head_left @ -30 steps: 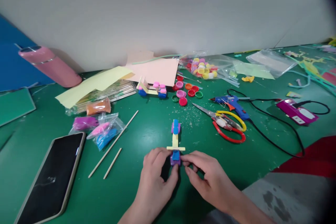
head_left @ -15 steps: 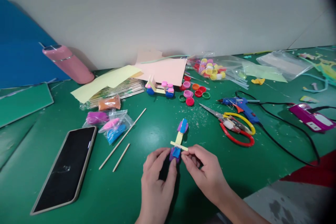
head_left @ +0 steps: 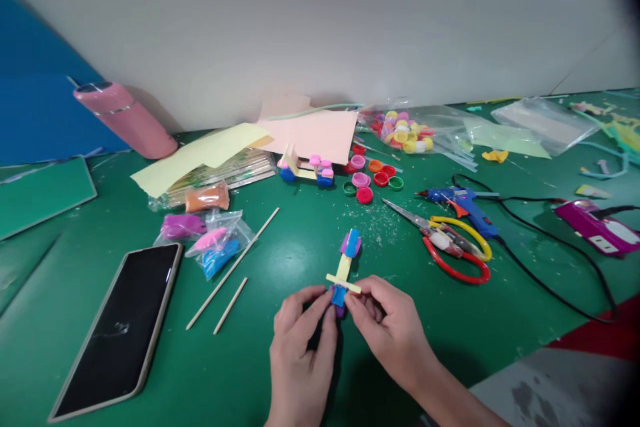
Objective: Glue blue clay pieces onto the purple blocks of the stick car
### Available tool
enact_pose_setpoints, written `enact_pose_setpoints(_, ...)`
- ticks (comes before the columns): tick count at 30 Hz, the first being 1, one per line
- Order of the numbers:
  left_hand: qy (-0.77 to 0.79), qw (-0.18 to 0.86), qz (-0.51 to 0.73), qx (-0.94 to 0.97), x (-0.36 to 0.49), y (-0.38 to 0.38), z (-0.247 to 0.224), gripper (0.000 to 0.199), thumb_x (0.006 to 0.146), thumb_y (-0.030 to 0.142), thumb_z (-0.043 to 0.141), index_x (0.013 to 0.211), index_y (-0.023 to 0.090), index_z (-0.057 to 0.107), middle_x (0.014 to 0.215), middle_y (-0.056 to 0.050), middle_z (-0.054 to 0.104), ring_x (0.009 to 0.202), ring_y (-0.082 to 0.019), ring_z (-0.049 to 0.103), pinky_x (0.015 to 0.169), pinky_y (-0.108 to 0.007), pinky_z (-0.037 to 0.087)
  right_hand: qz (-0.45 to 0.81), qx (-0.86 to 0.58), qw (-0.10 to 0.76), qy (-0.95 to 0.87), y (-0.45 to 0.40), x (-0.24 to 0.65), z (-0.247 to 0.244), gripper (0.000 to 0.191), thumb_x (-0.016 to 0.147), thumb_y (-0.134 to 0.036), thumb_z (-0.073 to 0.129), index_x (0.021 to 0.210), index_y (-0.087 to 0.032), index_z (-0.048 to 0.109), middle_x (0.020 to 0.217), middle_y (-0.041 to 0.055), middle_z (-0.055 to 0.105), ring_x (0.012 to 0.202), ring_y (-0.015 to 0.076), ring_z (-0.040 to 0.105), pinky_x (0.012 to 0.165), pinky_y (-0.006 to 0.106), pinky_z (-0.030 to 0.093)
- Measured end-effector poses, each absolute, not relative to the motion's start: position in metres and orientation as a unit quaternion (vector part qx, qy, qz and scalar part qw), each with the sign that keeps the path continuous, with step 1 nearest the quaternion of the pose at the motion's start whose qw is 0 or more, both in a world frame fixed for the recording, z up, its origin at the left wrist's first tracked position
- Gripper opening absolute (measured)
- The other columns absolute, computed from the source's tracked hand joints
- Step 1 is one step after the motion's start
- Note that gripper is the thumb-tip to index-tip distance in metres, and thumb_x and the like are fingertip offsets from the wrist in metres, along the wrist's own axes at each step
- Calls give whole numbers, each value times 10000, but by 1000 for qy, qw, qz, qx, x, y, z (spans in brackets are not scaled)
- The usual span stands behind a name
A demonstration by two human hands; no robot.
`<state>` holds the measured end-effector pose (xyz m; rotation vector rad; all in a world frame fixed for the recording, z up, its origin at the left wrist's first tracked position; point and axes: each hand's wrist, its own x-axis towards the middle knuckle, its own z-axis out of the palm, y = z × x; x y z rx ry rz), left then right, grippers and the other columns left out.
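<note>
A small toy car (head_left: 344,268) lies on the green table, built on a pale yellow strip with purple and blue pieces at both ends. Across it stands a short pale yellow crosspiece. My left hand (head_left: 303,337) grips the near end, thumb and forefinger closed on the purple and blue parts. From the other side, my right hand (head_left: 393,320) pinches at the blue piece, just below the crosspiece's right end. My right fingertips partly hide this contact. Farther back, a similar toy car (head_left: 306,172) with pink and blue parts stands on the table.
To the left lie a phone (head_left: 117,330), two wooden sticks (head_left: 233,268) and bagged clay (head_left: 220,257). Scissors (head_left: 453,247) and a corded blue glue gun (head_left: 463,208) lie right. Behind are loose bottle caps (head_left: 361,179), paper sheets (head_left: 315,137) and a pink bottle (head_left: 127,121).
My left fingers shift slightly on the near end, leaving more of the blue piece showing. My right fingertips move down beside it. The whole view drifts slightly.
</note>
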<state>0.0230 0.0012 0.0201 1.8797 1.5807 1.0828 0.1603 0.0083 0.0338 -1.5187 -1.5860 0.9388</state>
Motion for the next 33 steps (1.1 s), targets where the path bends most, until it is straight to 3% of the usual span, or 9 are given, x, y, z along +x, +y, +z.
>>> enact_pose_setpoints(8, 572, 226, 385, 688, 23, 1, 19, 219, 769, 179, 543, 971, 218, 617, 968, -68, 613, 887, -203, 601, 750, -345, 515, 377, -596, 365, -608, 8, 162, 34, 164, 835, -247, 479, 709, -165, 544, 595, -35, 429, 501, 80, 390, 458, 182, 332)
enact_pose_setpoints(16, 593, 147, 397, 685, 33, 3, 25, 168, 709, 218, 612, 841, 219, 509, 862, -48, 596, 818, -209, 585, 703, -382, 493, 395, -593, 373, -595, 7, 166, 35, 174, 860, -259, 444, 748, -168, 543, 625, -23, 478, 533, 93, 422, 492, 191, 348)
enact_pose_setpoints(27, 562, 32, 403, 722, 42, 8, 23, 87, 733, 146, 578, 793, 203, 550, 859, -37, 573, 789, -183, 555, 695, -350, 422, 403, -582, 377, -598, 8, 167, 33, 167, 858, -247, 450, 740, -172, 542, 634, -23, 495, 548, 95, 434, 502, 187, 342)
enact_pose_setpoints(33, 545, 23, 394, 740, 39, 9, 25, 107, 731, 103, 584, 802, 183, 570, 864, -52, 555, 797, -193, 539, 702, -368, 399, 408, -577, 375, -600, 9, 168, 34, 178, 865, -253, 441, 738, -171, 536, 629, -27, 483, 544, 91, 425, 503, 184, 335)
